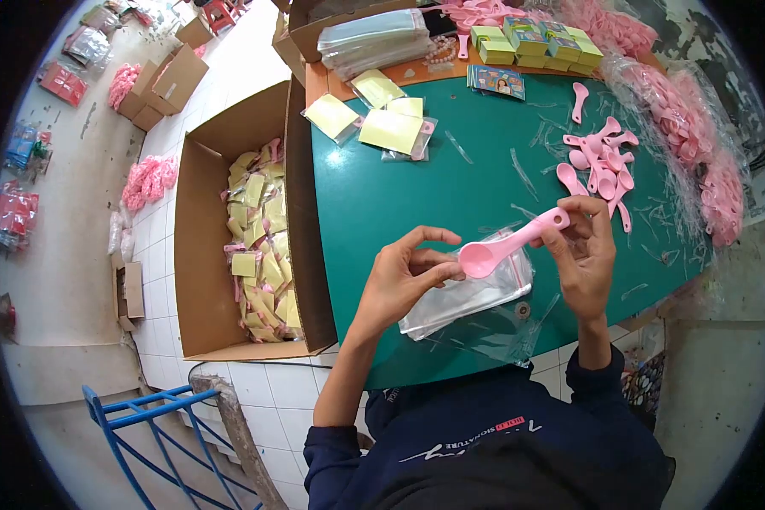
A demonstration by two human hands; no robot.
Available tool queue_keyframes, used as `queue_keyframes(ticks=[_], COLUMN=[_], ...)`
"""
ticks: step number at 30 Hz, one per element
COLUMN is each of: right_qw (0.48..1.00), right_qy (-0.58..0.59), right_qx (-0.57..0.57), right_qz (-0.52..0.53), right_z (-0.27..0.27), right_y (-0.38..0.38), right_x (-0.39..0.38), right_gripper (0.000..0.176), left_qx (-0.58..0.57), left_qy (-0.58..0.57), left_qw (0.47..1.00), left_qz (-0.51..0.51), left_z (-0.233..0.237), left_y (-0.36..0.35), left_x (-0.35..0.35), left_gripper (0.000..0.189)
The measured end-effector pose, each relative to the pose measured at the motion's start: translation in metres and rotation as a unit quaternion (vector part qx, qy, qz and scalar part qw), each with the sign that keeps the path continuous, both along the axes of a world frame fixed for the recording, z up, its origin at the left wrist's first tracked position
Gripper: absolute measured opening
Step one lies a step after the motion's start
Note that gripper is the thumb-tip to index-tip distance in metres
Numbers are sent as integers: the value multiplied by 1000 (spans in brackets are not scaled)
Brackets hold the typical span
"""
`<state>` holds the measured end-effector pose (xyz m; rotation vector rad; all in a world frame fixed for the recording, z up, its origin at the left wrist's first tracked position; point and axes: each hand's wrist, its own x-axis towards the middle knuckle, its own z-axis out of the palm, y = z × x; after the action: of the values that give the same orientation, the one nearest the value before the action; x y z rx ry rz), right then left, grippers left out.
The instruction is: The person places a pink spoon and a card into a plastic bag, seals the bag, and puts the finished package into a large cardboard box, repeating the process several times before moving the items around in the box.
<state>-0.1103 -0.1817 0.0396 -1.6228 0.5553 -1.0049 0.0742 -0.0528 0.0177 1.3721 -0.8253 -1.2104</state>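
A pink plastic spoon [510,245] is held level above the table between my two hands. My right hand [588,255] pinches its handle near the end with the hole. My left hand [412,276] grips the rim of the bowl with thumb and fingers. Below the spoon lies a stack of clear plastic bags [459,306] at the table's front edge. To the right is a pile of loose pink spoons [605,160], with a single spoon [579,100] lying behind it.
Yellow-card packs [391,127] lie at the back left of the green table [382,204]. Card stacks [535,47] stand at the rear. Bagged pink spoons [688,127] line the right edge. A cardboard box [208,255] of filled packs stands left, behind a blue metal frame [144,408].
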Motion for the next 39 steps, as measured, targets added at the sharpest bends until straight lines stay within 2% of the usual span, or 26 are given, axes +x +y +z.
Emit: queue_keyframes(ticks=[4, 7, 10, 13, 16, 18, 20, 21, 22, 25, 27, 29, 31, 34, 35, 39], right_qw=[999, 997, 992, 986, 986, 973, 937, 962, 952, 903, 833, 888, 852, 912, 892, 873], right_qy=[3, 51, 74, 128, 99, 84, 9, 151, 288, 361, 393, 400, 421, 300, 321, 360], right_qx=[-18, -30, 24, -69, -104, -96, 56, 32, 8, -234, -385, -201, -310, -280, -318, -327], right_qz=[32, 54, 99, 80, 79, 194, 346, 227, 100, 4, -59, 100, 38, 6, 8, -31], right_z=[1, 1, 9, 24, 39, 47, 41, 31, 20, 1, -5, -8, -38, -84, -85, -79], right_y=[1, 4, 2, -7, -37, -90, -166, -215, -248, -271, -280, -284, -301, -321, -316, -308], right_x=[1, 5, 5, 2, -16, -48, -63, -67, -66, -45, -25, 29, 71, 109, 114, 124], right_gripper=[33, 28, 20, 17, 21, 25, 23, 26, 30, 34, 38, 39, 38, 38, 37, 34], left_qx=[-11, -39, -60, -84, -151, -208, -220, -245, -270, -317, -340, -347, -338, -402, -421, -436], left_qy=[-14, -9, 4, -3, -9, -9, 30, 61, 92, 145, 196, 189, 148, 194, 173, 219], left_qw=[1000, 999, 998, 996, 987, 975, 972, 965, 956, 935, 917, 918, 929, 891, 884, 870], left_qz=[11, 6, -2, 15, 51, 74, 71, 70, 70, 68, 70, 44, -7, 79, 107, 69], left_z=[2, 3, 7, 9, 6, 5, 10, 11, 12, 15, 17, 21, 20, 24, 28, 30], left_y=[-2, -6, -12, -17, -17, -14, -12, -13, -14, -16, -18, -20, -17, -17, -17, -13], left_x=[-1, -7, -11, -12, -13, -10, -6, -5, -5, -4, -4, -8, -7, 0, 2, -1], left_gripper=[35, 34, 33, 28, 22, 20, 15, 14, 13, 12, 11, 9, 11, 10, 8, 14])
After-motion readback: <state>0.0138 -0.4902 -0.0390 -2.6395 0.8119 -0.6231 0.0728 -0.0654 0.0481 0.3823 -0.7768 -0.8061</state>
